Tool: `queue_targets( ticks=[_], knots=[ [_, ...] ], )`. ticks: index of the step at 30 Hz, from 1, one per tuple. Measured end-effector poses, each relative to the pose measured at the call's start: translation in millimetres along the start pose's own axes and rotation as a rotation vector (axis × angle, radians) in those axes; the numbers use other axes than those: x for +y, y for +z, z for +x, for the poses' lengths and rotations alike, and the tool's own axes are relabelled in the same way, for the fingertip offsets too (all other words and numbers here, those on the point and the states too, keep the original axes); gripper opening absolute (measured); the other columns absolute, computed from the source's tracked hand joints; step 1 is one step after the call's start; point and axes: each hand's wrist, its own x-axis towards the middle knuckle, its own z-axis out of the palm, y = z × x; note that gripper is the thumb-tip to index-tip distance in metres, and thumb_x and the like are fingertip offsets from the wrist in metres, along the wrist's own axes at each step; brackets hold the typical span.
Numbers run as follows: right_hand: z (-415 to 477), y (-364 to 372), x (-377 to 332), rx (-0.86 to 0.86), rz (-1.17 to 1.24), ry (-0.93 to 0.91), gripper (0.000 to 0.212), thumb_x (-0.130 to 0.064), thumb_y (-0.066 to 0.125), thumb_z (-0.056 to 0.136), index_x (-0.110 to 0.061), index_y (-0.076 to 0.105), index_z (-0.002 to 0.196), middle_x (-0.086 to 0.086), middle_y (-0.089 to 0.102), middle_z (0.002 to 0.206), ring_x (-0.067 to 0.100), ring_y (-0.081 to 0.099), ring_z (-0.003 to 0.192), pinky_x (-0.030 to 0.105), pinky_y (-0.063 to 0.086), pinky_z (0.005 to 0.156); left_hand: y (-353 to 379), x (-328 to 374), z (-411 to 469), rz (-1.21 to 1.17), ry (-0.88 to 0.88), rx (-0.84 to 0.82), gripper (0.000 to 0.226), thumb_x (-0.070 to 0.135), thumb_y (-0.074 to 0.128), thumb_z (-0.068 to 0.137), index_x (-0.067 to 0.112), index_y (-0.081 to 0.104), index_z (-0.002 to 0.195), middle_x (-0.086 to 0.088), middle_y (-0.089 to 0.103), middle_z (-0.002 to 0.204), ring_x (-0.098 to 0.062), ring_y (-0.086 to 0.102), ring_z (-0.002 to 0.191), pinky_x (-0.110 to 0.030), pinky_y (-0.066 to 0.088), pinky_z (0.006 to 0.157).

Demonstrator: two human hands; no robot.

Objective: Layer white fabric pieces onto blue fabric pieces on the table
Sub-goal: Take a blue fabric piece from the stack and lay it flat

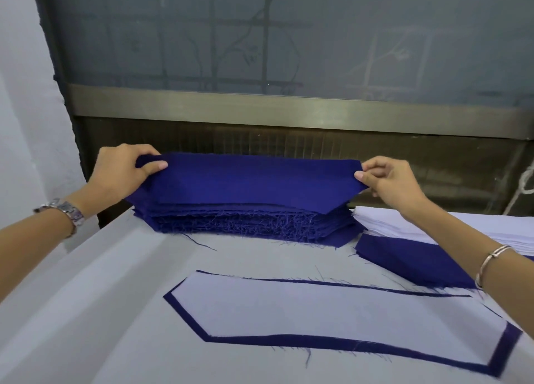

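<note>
A thick stack of blue fabric pieces (pixel 245 224) with frayed edges sits at the back of the table. Its top blue piece (pixel 248 181) is lifted along the far edge. My left hand (pixel 121 169) pinches that piece's left corner and my right hand (pixel 390 181) pinches its right corner. Nearer to me lies a white fabric piece (pixel 318 311) on top of a blue piece (pixel 289 339), whose blue border shows around it. A stack of white pieces (pixel 419 227) lies at the right, partly behind my right forearm.
Another blue piece (pixel 410 262) lies under the white stack at the right. The table (pixel 101 311) is covered in white cloth and drops off at the left. A metal-framed window (pixel 289 112) stands close behind the stacks.
</note>
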Motion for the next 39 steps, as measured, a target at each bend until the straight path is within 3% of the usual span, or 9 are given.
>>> queue_targets(
  ticks=[3,6,9,14,18,20,25,33,39],
  knots=[
    [-8.3,-27.2,-6.5,-0.025,-0.003,0.020,0.012,-0.008,0.069,0.092,-0.018,0.065,0.086,-0.007,0.074,0.066,0.009,0.066,0.049,0.015,0.042,0.040,-13.3,10.9,-3.2,-0.250,-0.089,-0.094,0.022,0.036,0.066,0.092,0.020,0.070,0.106,-0.001,0.070,0.094,-0.021,0.065,0.086,-0.040,0.055,0.074],
    [-24.4,-57.8,-10.4,-0.097,-0.016,0.084,0.002,-0.009,0.069,0.091,-0.008,0.070,0.089,0.001,0.074,0.066,0.008,0.061,0.044,0.014,0.043,0.040,-20.9,21.7,-7.1,-0.365,-0.147,-0.202,0.018,0.033,0.065,0.091,0.023,0.069,0.107,0.001,0.071,0.093,-0.017,0.068,0.086,-0.037,0.057,0.074],
    [-43.1,-87.5,-9.7,-0.187,-0.025,0.153,0.008,-0.010,0.071,0.087,-0.004,0.074,0.085,0.010,0.072,0.063,0.008,0.058,0.044,0.015,0.046,0.043,-24.1,35.3,-15.5,-0.516,-0.263,-0.327,0.013,0.030,0.065,0.090,0.029,0.069,0.103,0.003,0.074,0.092,-0.016,0.071,0.085,-0.030,0.057,0.069],
    [-67.4,-136.8,14.0,-0.427,-0.063,0.349,0.018,-0.022,0.079,0.075,-0.005,0.076,0.077,0.016,0.063,0.061,0.014,0.053,0.047,0.018,0.048,0.046,-21.5,55.4,-42.6,-0.602,-0.441,-0.663,0.028,0.032,0.067,0.082,0.015,0.072,0.104,-0.002,0.078,0.093,-0.019,0.072,0.091,-0.032,0.058,0.078],
    [-78.5,-177.6,62.9,-0.655,-0.095,0.483,0.031,-0.030,0.082,0.084,-0.003,0.067,0.079,0.020,0.058,0.060,0.021,0.053,0.048,0.023,0.048,0.048,-24.0,70.1,-68.9,-0.662,-0.516,-0.888,0.033,0.034,0.073,0.075,0.009,0.079,0.096,-0.019,0.072,0.097,-0.017,0.055,0.070,-0.021,0.044,0.056],
    [-81.7,-192.4,92.5,-0.708,-0.101,0.529,0.036,-0.027,0.080,0.087,0.002,0.059,0.081,0.022,0.054,0.059,0.023,0.051,0.045,0.023,0.045,0.046,-22.1,75.3,-78.9,-0.676,-0.510,-0.954,0.034,0.039,0.076,0.070,0.014,0.081,0.092,-0.012,0.072,0.085,-0.009,0.050,0.056,-0.016,0.039,0.047],
    [-83.5,-197.7,150.6,-0.819,-0.091,0.577,0.032,-0.022,0.075,0.092,-0.004,0.050,0.085,0.019,0.048,0.062,0.025,0.055,0.044,0.020,0.040,0.044,-15.7,78.0,-95.8,-0.633,-0.446,-1.063,0.049,0.063,0.081,0.059,0.024,0.081,0.090,0.005,0.071,0.068,-0.007,0.050,0.050,-0.013,0.038,0.045],
    [-91.8,-174.4,138.6,-0.930,-0.046,0.577,0.024,-0.030,0.073,0.093,-0.015,0.058,0.084,0.007,0.053,0.063,0.020,0.058,0.046,0.025,0.048,0.054,-10.9,77.7,-112.4,-0.508,-0.441,-1.073,0.052,0.073,0.072,0.062,0.026,0.079,0.082,-0.001,0.065,0.062,-0.007,0.050,0.049,-0.015,0.036,0.050],
    [-98.7,-177.6,127.7,-0.931,-0.098,0.595,0.047,-0.033,0.077,0.089,0.005,0.051,0.094,0.020,0.051,0.069,0.020,0.054,0.046,0.021,0.042,0.044,-7.6,82.4,-115.2,-0.488,-0.458,-1.033,0.055,0.062,0.073,0.063,0.009,0.071,0.073,-0.003,0.065,0.056,-0.009,0.052,0.044,-0.014,0.035,0.045]
  ],
)
